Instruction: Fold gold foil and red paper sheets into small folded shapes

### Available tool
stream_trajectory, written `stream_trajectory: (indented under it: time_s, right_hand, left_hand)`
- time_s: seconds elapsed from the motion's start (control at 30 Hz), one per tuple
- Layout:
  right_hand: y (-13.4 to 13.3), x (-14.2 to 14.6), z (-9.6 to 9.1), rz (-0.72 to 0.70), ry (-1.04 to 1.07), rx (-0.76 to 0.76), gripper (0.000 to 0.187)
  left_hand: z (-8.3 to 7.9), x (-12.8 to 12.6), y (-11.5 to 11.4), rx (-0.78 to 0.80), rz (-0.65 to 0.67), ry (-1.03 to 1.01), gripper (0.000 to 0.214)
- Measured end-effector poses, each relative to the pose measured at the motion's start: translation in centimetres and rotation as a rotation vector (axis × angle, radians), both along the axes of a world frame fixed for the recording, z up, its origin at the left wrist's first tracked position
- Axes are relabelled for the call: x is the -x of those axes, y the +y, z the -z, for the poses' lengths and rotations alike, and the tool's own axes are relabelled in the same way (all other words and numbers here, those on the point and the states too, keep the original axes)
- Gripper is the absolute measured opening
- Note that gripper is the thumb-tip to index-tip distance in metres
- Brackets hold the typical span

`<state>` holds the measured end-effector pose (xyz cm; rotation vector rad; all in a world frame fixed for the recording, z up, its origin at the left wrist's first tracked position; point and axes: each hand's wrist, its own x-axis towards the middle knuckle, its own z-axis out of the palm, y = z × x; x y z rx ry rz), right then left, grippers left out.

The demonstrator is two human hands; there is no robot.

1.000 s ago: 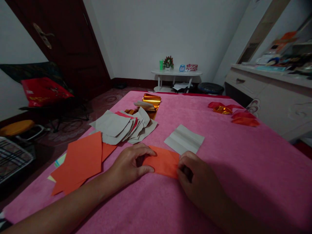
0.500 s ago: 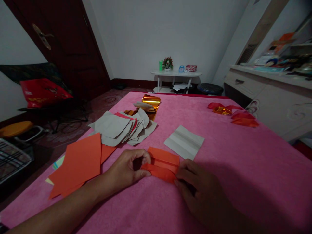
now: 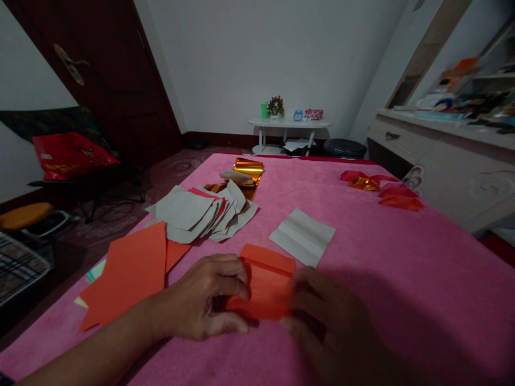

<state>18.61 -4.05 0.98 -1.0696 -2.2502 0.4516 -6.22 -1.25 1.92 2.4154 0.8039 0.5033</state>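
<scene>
A small orange paper point(image 3: 266, 281) with creases lies on the pink tablecloth point(image 3: 402, 268) in front of me. My left hand point(image 3: 205, 303) pinches its left edge between thumb and fingers. My right hand point(image 3: 322, 327) grips its right edge, fingers curled on it. The paper's near part is opened out toward me, its far flap folded. A creased grey-white paper point(image 3: 302, 236) lies just beyond it.
Large orange sheets point(image 3: 129, 273) lie at the left. A fan of grey papers point(image 3: 201, 212) and gold foil point(image 3: 249, 169) sit further back. Red and gold folded pieces point(image 3: 382, 190) lie at the far right. A white dresser point(image 3: 450, 161) stands beside the table.
The orange paper was flat, then folded into a narrow strip, and now its near part is opened out toward me. Both hands have drawn nearer to me.
</scene>
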Motion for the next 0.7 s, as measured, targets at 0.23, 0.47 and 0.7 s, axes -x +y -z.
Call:
stream_trajectory:
  time_s: [0.23,0.47,0.7]
  right_hand:
    - [0.7,-0.1,0.3,0.055,-0.014,-0.109,0.016]
    - [1.4,-0.3,0.4,0.062,-0.081,-0.063,0.016]
    - [6.3,-4.1,0.9,0.503,-0.071,-0.178,0.029]
  left_hand:
    - [1.3,-0.4,0.2,-0.176,-0.066,-0.034,0.012]
    - [1.5,-1.1,0.1,-0.230,-0.079,0.043,0.032]
    - [1.3,-2.0,1.0,-0.174,-0.064,0.064,0.026]
